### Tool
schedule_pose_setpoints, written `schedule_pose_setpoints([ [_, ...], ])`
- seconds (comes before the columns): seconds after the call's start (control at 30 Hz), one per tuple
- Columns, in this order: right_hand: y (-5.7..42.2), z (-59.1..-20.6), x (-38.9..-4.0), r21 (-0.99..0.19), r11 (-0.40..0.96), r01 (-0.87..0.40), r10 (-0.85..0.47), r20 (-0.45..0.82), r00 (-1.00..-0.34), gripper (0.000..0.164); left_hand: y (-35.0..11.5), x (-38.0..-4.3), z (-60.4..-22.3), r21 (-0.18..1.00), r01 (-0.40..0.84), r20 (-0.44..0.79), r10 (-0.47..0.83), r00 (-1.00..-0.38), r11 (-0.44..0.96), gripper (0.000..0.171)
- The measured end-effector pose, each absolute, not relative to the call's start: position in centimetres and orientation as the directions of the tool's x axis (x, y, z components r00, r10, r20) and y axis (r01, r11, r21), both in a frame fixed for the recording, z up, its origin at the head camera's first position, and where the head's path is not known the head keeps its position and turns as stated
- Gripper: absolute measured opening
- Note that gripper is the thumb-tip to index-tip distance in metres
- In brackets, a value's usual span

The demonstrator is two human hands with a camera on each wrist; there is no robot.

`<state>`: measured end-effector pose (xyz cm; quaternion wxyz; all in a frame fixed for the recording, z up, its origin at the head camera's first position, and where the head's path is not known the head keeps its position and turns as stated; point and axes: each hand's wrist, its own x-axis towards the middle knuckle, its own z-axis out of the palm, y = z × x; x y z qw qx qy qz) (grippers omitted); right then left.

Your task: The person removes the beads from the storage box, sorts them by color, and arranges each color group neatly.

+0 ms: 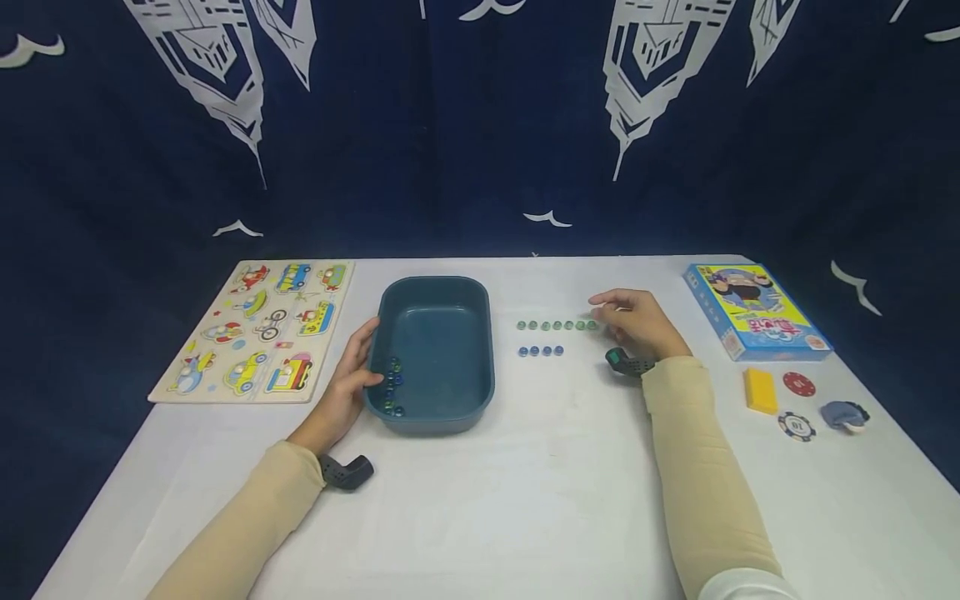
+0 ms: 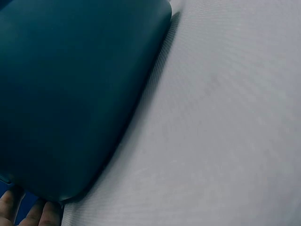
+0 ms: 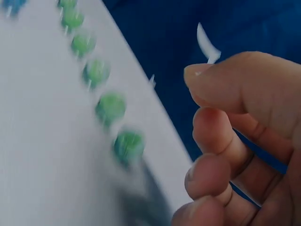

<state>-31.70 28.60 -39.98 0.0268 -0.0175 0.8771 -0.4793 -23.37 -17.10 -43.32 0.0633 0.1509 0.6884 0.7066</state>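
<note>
My left hand [image 1: 347,392] holds the left side of a dark teal plastic tub [image 1: 442,287], thumb over the rim and fingers along the outside wall. Several blue and green glass marbles [image 1: 393,379] lie inside, along the tub's left side. To its right, a row of green marbles [image 1: 557,326] stretches across the white cloth. A shorter row of blue marbles [image 1: 541,351] lies just in front of it. My right hand [image 1: 637,321] hovers at the right end of the green row. Its fingers are loosely bent with nothing between them, beside the nearest green marble [image 3: 128,147].
A wooden picture puzzle board [image 1: 251,333] lies at the far left. On the right are a blue and yellow game box [image 1: 757,312], a yellow block [image 1: 761,392], a red chip [image 1: 798,384], a white-and-dark chip [image 1: 797,427] and a small blue-grey item [image 1: 844,415].
</note>
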Motion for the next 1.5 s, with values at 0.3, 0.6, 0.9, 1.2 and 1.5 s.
schedule_pose_setpoints([
  [0.3, 24.5, -36.3, -31.0, -0.856, 0.489, -0.169, -0.228, 0.062, -0.972, 0.037, -17.0, -23.4, -43.4, 0.992, 0.118, 0.125, 0.296, -0.947, -0.041, 0.087],
  [0.6, 18.3, -33.8, -30.6, -0.854, 0.395, -0.339, -0.495, 0.113, -0.861, 0.026, -16.8, -23.5, -43.1, 0.994, 0.102, 0.109, 0.302, -0.947, -0.04, 0.088],
  [0.9, 11.2, -32.4, -31.7, -0.791, 0.405, -0.459, -0.742, 0.01, -0.671, 0.018, -17.2, -23.7, -42.8, 0.993, 0.114, 0.117, 0.306, -0.945, -0.028, 0.087],
  [1.2, 4.9, -33.2, -33.3, -0.704, 0.491, -0.513, -0.804, -0.14, -0.578, 0.022, -17.4, -23.8, -43.0, 0.993, 0.111, 0.117, 0.3, -0.947, -0.04, 0.088],
  [1.5, 1.4, -35.0, -33.7, -0.668, 0.565, -0.484, -0.791, -0.271, -0.548, 0.024, -17.2, -23.8, -43.2, 0.991, 0.103, 0.125, 0.3, -0.946, -0.088, 0.088],
])
